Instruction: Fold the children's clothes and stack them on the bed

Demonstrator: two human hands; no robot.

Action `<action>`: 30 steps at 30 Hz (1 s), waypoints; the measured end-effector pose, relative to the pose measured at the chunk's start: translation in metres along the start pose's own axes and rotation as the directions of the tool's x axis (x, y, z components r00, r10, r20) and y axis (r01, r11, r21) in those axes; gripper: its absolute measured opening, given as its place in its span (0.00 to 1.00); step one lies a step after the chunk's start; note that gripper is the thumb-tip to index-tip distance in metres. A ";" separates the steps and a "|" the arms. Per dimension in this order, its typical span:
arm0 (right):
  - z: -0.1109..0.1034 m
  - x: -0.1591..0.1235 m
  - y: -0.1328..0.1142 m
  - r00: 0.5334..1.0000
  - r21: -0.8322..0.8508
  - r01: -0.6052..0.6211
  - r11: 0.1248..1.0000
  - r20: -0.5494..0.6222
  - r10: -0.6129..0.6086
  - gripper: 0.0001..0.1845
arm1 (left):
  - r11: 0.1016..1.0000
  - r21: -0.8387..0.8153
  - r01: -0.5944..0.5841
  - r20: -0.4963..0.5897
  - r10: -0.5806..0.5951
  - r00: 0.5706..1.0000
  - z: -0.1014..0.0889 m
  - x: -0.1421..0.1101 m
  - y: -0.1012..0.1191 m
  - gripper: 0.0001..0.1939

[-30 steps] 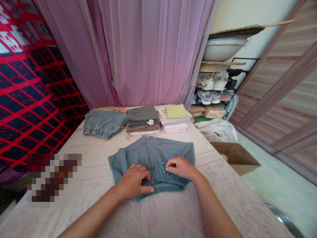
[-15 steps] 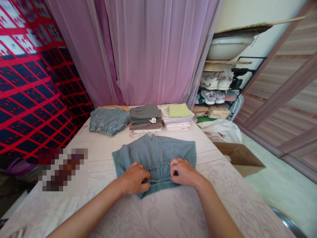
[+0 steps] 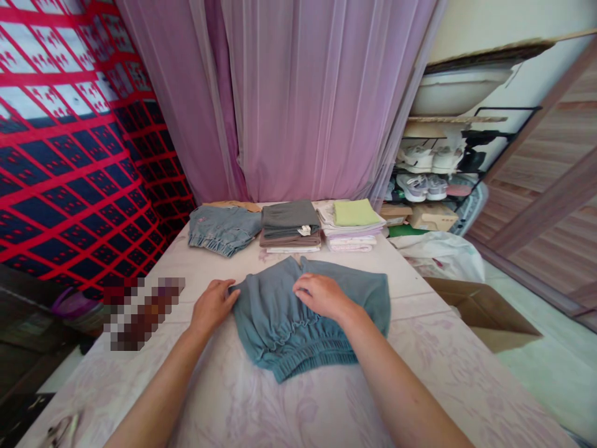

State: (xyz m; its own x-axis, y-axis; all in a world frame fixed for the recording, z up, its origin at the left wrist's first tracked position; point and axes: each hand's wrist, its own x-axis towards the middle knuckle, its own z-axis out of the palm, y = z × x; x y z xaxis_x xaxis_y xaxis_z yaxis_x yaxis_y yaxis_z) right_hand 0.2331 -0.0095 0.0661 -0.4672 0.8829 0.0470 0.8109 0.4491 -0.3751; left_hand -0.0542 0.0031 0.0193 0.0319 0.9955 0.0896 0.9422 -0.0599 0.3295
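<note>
Shorts (image 3: 275, 298): one pair, near the middle of the surface (image 3: 224, 398), spread, unfolded, waistband (image 3: 317, 359) towards you.
Your left hand (image 3: 212, 305): at their left edge; fingers' grip unclear.
Your right hand (image 3: 321, 295): over their middle, fingers curled; grip likewise unclear.
Far row: denim (image 3: 224, 229), left; grey stack (image 3: 290, 219), centre, and pale stack (image 3: 352, 240), right, already folded.
</note>
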 end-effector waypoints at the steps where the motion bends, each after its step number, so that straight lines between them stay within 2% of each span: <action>1: 0.005 0.012 -0.003 1.000 0.016 0.004 1.000 -0.017 -0.004 0.14 | 1.000 -0.007 0.014 0.014 -0.013 1.000 0.002 0.004 -0.006 0.20; 4: 0.022 0.043 -0.001 0.992 0.033 -0.099 0.995 -0.078 0.102 0.16 | 1.000 -0.020 0.005 0.076 -0.004 0.997 0.006 0.013 -0.010 0.18; 7: 0.031 0.065 0.013 0.935 0.038 -0.307 0.951 -0.174 0.309 0.19 | 1.000 -0.010 0.002 0.109 -0.001 0.994 0.006 0.015 -0.007 0.13; 9: 0.035 0.075 0.026 0.898 0.046 -0.388 0.920 -0.206 0.389 0.21 | 1.000 -0.018 0.014 0.086 -0.012 0.996 0.004 0.011 -0.010 0.09; 12: 0.041 0.085 0.038 0.892 0.050 -0.413 0.909 -0.181 0.415 0.21 | 0.995 -0.038 0.091 0.037 -0.090 0.995 -0.002 0.000 -0.020 0.08; 15: 0.046 0.092 0.042 0.897 0.054 -0.416 0.908 -0.142 0.420 0.20 | 0.983 -0.048 0.178 0.050 -0.176 0.983 -0.006 -0.009 -0.029 0.08; 19: 0.045 0.098 0.042 0.878 0.054 -0.454 0.889 -0.139 0.457 0.12 | 0.969 -0.148 0.196 0.037 -0.192 0.981 -0.004 -0.006 -0.031 0.03; 22: 0.042 0.102 0.041 0.858 0.076 -0.488 0.870 -0.145 0.493 0.11 | 0.951 -0.238 0.196 0.000 -0.201 0.980 0.000 -0.002 -0.037 0.07; 26: 0.047 0.106 0.039 0.839 0.098 -0.494 0.864 -0.206 0.503 0.13 | 0.900 -0.365 0.239 -0.042 -0.272 0.961 0.007 -0.004 -0.051 0.11; 30: 0.059 0.109 0.031 0.846 0.106 -0.456 0.884 -0.257 0.467 0.14 | 0.897 -0.369 0.242 -0.120 -0.304 0.945 0.012 -0.008 -0.056 0.15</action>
State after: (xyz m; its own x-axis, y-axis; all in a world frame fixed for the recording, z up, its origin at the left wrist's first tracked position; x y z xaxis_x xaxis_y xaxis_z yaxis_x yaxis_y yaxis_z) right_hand 0.1868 0.0923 0.0053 0.0740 0.9920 0.1027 0.8924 -0.0199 -0.4509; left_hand -0.1036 -0.0001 -0.0110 -0.2966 0.9500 0.0973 0.7301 0.1599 0.6643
